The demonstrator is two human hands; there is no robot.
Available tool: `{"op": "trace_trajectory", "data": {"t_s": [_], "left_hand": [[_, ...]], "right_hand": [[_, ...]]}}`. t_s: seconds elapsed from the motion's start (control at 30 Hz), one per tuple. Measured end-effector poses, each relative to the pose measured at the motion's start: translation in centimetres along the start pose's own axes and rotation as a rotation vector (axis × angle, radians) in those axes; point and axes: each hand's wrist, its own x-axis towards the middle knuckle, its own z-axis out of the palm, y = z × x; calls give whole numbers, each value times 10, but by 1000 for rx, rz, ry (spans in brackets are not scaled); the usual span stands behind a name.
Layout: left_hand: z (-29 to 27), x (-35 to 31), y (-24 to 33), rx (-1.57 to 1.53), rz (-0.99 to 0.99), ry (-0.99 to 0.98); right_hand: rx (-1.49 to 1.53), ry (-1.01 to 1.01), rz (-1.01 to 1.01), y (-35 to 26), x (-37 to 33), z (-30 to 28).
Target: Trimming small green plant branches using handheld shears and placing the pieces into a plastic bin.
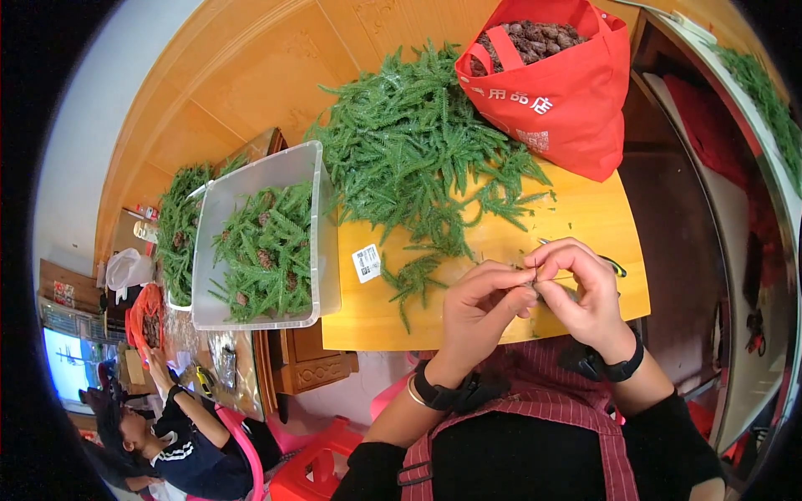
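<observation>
My left hand (pixel 480 307) and my right hand (pixel 585 290) meet above the front edge of the yellow table (pixel 368 321). Both are closed in a pinch, fingertips together on a thin dark strand (pixel 535 274). Whether it is wire or a stem I cannot tell. Behind my right hand lies a hand tool with a dark, curved handle (pixel 618 267), mostly hidden. A loose green sprig (pixel 413 280) rests left of my hands. Beyond it spreads a large heap of artificial pine sprigs (pixel 409 134).
A red bag (pixel 576 108) full of pine cones (pixel 535 40) stands at the back right. At left, a clear plastic bin (pixel 316 250) holds sprigs with cones. A white label (pixel 366 263) lies beside it. Another person (pixel 180 434) works at the far-left table, near red stools (pixel 313 463).
</observation>
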Motion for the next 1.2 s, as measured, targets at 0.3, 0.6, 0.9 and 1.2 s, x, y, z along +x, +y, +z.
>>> {"op": "trace_trajectory", "data": {"t_s": [0.3,0.6,0.9,1.2], "left_hand": [[-10,1,3,446,226,53],[-11,-4,-8,-198,-134,-139],[-21,12,14,-257,-163,-31],[-39,7,27,-516,-100,13]], "right_hand": [[11,-22,206,-1,-3,12],[149,-119,295,12,-17,0],[-767,-451,349,69,-44,-75],[-694,-271,381,79,-44,-64]]}}
